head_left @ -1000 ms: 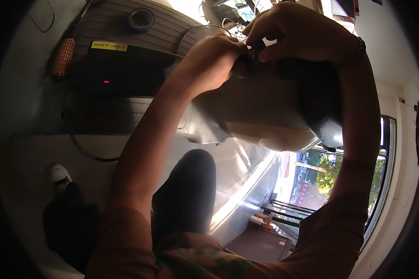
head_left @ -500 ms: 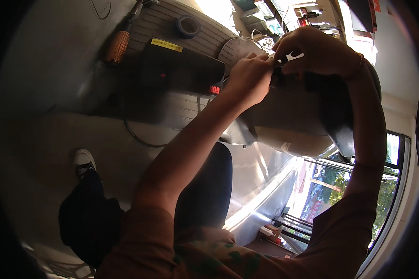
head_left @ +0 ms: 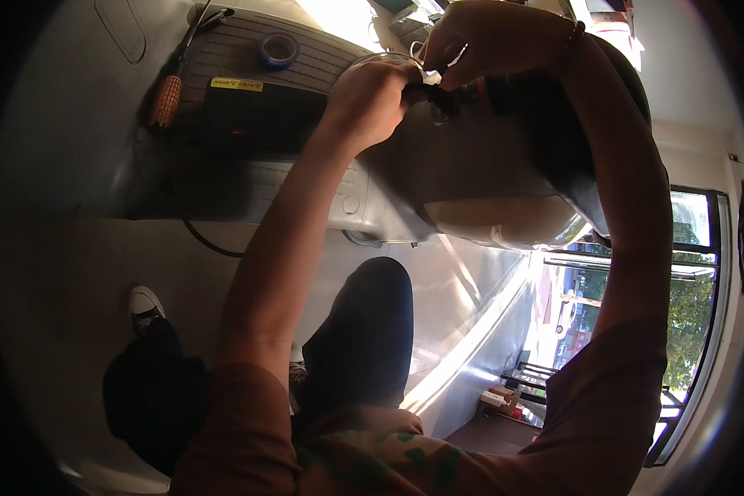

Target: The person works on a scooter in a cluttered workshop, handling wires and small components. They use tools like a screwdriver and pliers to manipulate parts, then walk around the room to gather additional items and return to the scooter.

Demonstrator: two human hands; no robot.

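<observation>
— Up at arm's reach, where's the big rounded grey metal vessel [head_left: 488, 178]?

— I see its small dark knob [head_left: 448, 97] between both hands: left hand [head_left: 374, 99] clenched beside it, right hand [head_left: 481, 41] pinching from above (nearer).

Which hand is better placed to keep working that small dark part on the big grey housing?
Right, probably. The right hand has its fingertips pinched at the small dark part from above, while the left hand is wrapped over the grey housing, bracing it.

Harsh window [head_left: 686, 273] backlight, glare top centre, dark fisheye rim, shadowed foreground.
</observation>
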